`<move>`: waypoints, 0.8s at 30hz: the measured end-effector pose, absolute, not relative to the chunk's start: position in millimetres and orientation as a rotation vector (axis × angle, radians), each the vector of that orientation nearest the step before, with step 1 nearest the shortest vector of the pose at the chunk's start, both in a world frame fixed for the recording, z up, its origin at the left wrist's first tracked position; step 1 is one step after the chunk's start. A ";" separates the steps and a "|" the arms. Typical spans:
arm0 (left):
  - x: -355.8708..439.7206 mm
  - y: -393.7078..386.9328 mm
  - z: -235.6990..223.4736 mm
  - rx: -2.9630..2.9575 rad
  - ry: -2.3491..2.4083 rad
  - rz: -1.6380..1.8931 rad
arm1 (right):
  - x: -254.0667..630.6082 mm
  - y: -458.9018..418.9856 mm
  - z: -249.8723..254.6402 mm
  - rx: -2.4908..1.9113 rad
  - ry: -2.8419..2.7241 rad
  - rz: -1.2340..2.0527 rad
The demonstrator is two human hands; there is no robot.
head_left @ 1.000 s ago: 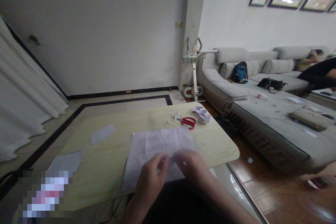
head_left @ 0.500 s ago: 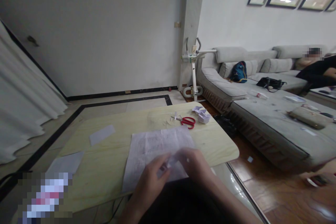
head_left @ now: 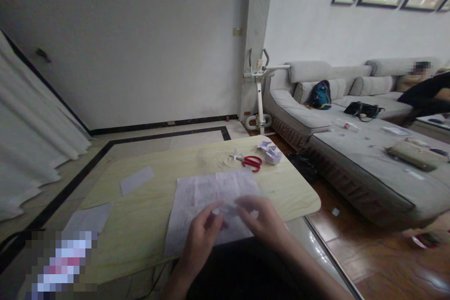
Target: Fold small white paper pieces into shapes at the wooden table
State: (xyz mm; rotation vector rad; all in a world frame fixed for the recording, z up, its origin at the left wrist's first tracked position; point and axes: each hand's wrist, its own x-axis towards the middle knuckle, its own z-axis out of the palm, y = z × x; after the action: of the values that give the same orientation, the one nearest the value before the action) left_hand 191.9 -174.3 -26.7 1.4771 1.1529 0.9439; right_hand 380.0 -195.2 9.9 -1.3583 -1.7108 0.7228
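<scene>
Both hands are over a large printed sheet of paper [head_left: 193,201] that lies near the table's front edge. My left hand [head_left: 207,225] pinches one side of a small whitish piece of paper [head_left: 228,209]. On its other side, the fingers of my right hand [head_left: 256,213] close on the same piece. The piece is blurred and partly hidden by the fingers, so its folds cannot be made out. Beyond the sheet lie red-handled scissors [head_left: 252,163] with thin paper scraps [head_left: 222,165] beside the blades.
Crumpled or folded paper [head_left: 270,153] sits at the table's far right corner. A white paper slip [head_left: 137,180] and another sheet [head_left: 87,219] lie on the left of the wooden table [head_left: 140,234]. A grey sofa [head_left: 351,164], with a person on it, stands to the right.
My hands have drawn slightly apart, and more of the small paper shows between them. The sheet, scissors and scraps stay where they were.
</scene>
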 end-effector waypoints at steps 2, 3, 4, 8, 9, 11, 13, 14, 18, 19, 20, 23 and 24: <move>193.0 -174.3 -24.8 1.473 1.156 0.953 | 381.0 -195.0 10.5 -1.356 -1.699 0.765; 193.5 -174.3 -23.4 1.472 1.158 0.953 | 381.4 -194.8 10.4 -1.352 -1.690 0.802; 193.8 -174.5 -21.9 1.471 1.160 0.951 | 381.8 -194.5 10.0 -1.344 -1.678 0.848; 193.6 -175.2 -18.0 1.467 1.172 0.947 | 382.7 -194.2 8.8 -1.293 -1.595 1.019; 193.2 -175.3 -18.0 1.462 1.173 0.946 | 382.7 -194.4 8.8 -1.280 -1.574 1.040; 192.2 -175.5 -18.6 1.454 1.168 0.941 | 382.5 -195.0 8.9 -1.257 -1.550 1.055; 191.6 -176.1 -19.0 1.454 1.159 0.948 | 382.3 -195.4 8.8 -1.240 -1.543 1.042; 191.4 -176.6 -18.7 1.458 1.153 0.953 | 382.2 -195.6 8.8 -1.237 -1.542 1.033; 191.9 -179.4 -14.3 1.489 1.152 0.969 | 381.9 -195.1 9.0 -1.242 -1.540 1.020; 192.2 -180.1 -12.9 1.504 1.156 0.969 | 381.7 -195.0 9.4 -1.244 -1.533 1.024; 192.4 -180.8 -11.7 1.523 1.160 0.968 | 381.4 -194.8 9.9 -1.245 -1.522 1.031; 192.6 -182.4 -9.5 1.584 1.167 0.967 | 380.1 -194.2 12.1 -1.252 -1.472 1.050; 192.5 -182.9 -9.2 1.602 1.171 0.969 | 379.6 -194.0 12.8 -1.250 -1.454 1.058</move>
State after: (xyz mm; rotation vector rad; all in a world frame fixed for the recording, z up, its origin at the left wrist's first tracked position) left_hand 192.5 -182.9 -9.2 1.6018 1.1711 0.9694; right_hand 379.6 -194.0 12.8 -1.2503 -1.4544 1.0583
